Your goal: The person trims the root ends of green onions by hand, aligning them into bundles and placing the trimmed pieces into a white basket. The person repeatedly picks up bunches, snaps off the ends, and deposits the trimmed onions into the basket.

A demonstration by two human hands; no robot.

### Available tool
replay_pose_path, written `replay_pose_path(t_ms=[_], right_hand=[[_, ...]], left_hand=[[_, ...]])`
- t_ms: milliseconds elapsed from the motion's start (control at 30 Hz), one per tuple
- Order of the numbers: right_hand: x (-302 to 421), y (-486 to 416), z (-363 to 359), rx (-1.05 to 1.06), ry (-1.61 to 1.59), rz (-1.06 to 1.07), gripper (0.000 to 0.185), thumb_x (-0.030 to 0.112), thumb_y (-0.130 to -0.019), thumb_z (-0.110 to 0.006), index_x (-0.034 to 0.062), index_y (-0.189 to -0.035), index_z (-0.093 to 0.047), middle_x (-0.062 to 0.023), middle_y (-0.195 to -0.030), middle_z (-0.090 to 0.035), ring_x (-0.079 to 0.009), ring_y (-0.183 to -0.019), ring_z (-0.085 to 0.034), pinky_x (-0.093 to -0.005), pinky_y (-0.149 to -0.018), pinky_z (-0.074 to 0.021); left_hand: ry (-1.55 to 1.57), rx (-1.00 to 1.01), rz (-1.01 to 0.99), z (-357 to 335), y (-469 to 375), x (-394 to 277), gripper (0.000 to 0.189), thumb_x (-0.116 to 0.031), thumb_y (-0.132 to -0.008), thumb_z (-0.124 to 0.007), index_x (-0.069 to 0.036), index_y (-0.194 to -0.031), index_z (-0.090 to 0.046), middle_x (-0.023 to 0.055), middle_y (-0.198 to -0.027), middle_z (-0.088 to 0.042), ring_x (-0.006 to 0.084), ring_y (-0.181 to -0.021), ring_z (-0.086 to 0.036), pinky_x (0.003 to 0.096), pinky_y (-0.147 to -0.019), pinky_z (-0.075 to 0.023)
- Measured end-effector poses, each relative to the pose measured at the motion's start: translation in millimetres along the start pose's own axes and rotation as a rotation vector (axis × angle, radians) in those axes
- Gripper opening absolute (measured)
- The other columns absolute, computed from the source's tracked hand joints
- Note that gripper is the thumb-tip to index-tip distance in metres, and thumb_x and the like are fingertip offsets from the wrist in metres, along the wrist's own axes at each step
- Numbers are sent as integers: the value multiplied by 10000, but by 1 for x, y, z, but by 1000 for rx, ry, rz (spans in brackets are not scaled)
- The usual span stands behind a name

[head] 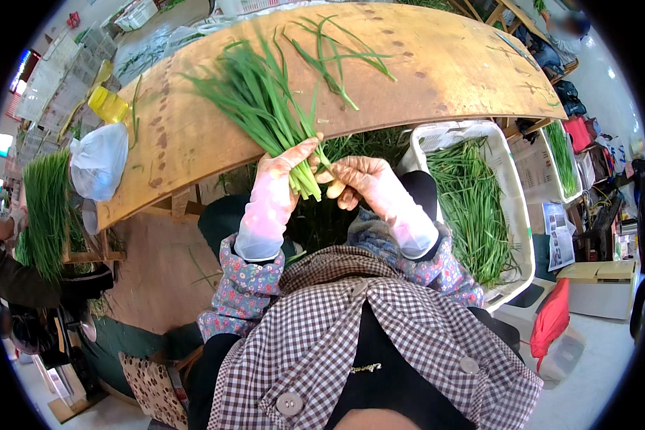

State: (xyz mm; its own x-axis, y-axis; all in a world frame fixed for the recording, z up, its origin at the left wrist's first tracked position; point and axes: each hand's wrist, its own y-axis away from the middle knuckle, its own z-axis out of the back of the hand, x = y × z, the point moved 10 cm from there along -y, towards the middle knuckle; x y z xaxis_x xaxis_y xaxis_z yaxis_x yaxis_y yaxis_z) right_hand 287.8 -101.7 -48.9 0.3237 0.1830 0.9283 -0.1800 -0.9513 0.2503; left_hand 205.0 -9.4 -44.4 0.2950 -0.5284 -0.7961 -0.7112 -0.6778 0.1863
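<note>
A bunch of green chives (258,102) fans up and to the left over the table's near edge. My left hand (279,183), in a thin translucent glove, is wrapped round its lower part, and the pale cut ends stick out below the fingers. Close on the right, my right hand (365,180), gloved likewise, pinches the lower end of a chive stalk (324,157) beside the bunch. Its curled fingers partly hide that end. Several loose chive stalks (333,59) lie on the wooden table (435,64) beyond my hands.
A white plastic crate (524,252) full of chives stands at my right. On the table's left end are a white plastic bag (99,161) and a yellow-lidded container (107,105). Another person's gloved hand (19,220) holds long chives at far left. Someone sits at top right.
</note>
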Motion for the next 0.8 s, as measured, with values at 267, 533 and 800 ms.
replay_pose_path(t_ms=[267,533,800], right_hand=[[3,-15,2,-190,-132,179,172,72,-835,-667,-47,-953,-630,-49,-818,-654,-83,-678,-589,-196,-638,-491],[-3,7,14,-284,88,341,93,40,-809,-664,-29,-864,-633,-12,-751,-625,-63,-684,-564,-205,-637,-483],[-41,35,35,-70,756,99,255,240,-831,-644,40,-986,-674,-122,-772,-667,-161,-702,-649,-272,-664,-505]], left_hand=[[-82,-158,-87,10,12,0,219,-113,-791,-672,16,-967,-653,43,-802,-639,98,-645,-570,210,-593,-457],[-61,-224,-110,36,6,-5,268,-123,-805,-648,11,-1038,-648,28,-880,-636,96,-711,-563,216,-622,-469],[-24,-64,-217,40,-1,-31,308,-135,-812,-630,30,-1072,-618,83,-1060,-640,111,-792,-585,233,-721,-496]])
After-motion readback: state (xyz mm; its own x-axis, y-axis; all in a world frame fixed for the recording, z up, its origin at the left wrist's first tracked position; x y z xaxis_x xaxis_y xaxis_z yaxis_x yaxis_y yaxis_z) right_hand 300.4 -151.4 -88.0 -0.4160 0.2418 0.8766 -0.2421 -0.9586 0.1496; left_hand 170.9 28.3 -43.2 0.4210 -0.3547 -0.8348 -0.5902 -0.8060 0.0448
